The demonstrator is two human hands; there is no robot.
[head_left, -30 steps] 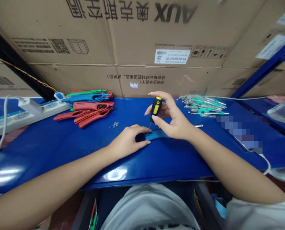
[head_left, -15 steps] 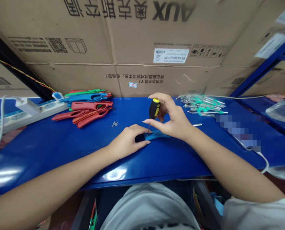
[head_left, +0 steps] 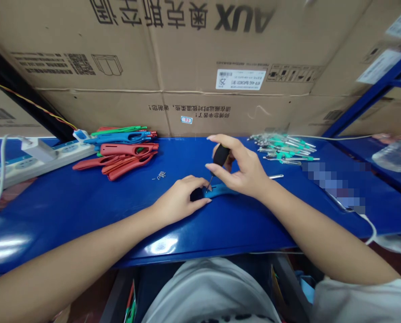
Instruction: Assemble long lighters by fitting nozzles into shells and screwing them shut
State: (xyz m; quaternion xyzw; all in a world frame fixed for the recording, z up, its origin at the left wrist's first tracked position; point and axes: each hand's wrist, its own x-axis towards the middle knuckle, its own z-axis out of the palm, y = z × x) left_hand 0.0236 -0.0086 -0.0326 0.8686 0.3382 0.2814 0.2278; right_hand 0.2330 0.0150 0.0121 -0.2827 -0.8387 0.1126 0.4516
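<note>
Power strip: white [head_left: 72, 151], slanting across the far left of the blue worktop [head_left: 82, 202], with a white adapter [head_left: 40, 150] plugged in.
Coloured casings: a loose heap [head_left: 119, 149] of red, blue and green pieces, just right of the strip and in front of the cardboard [head_left: 187, 58].
Screws: a small scatter [head_left: 161, 175] of metal ones, lying between the heap and the left hand.
Left hand: [head_left: 178, 199] thumb and fingers pinched around the left end of the blue casing.
Blue casing: [head_left: 222, 190] flat on the worktop between the two hands, its right end partly hidden by the right hand.
Screwdriver: [head_left: 221, 154] dark handle up and leaning right, thin shaft running down to the casing's left end.
Right hand: [head_left: 245, 172] closed on the screwdriver handle, above the casing.
Metal rod: [head_left: 276, 176] showing just right of the right hand; its other end is out of sight.
Green-and-metal parts: a pile [head_left: 284, 148] farther back on the right.
Pixelated object: [head_left: 337, 186] near the worktop's right side, too masked to identify.
Clear plastic: [head_left: 397, 154] at the right edge.
</note>
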